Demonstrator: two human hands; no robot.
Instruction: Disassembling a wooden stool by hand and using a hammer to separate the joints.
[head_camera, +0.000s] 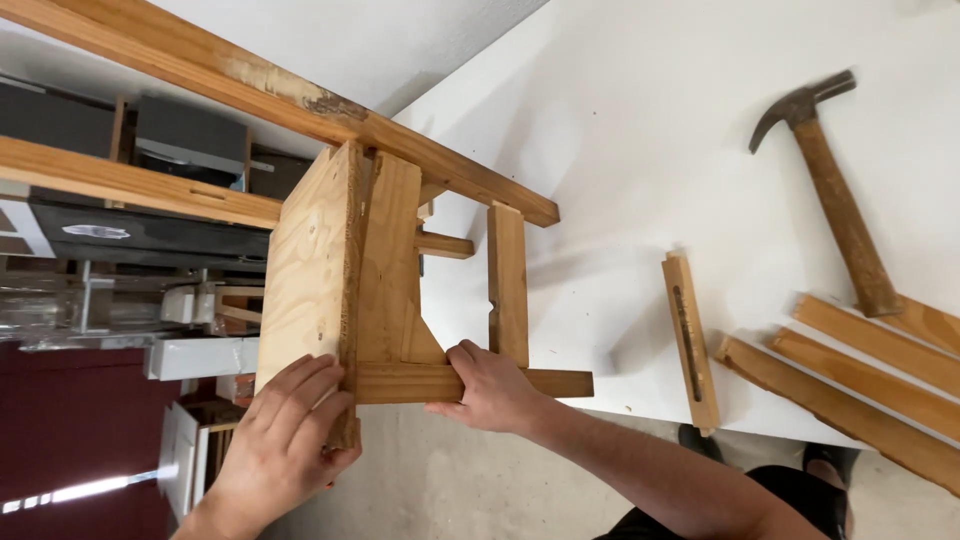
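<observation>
Assembly/alignment step: left hand (285, 440) lies flat-fingered on the plywood panel (305, 270) at centre-left, right hand (490, 388) grips the lower wooden rail (470, 383) at centre; next move likely needs the joint held square.

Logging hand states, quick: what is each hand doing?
Left hand: open, flat on the plywood panel.
Right hand: closed on the wooden rail.
</observation>
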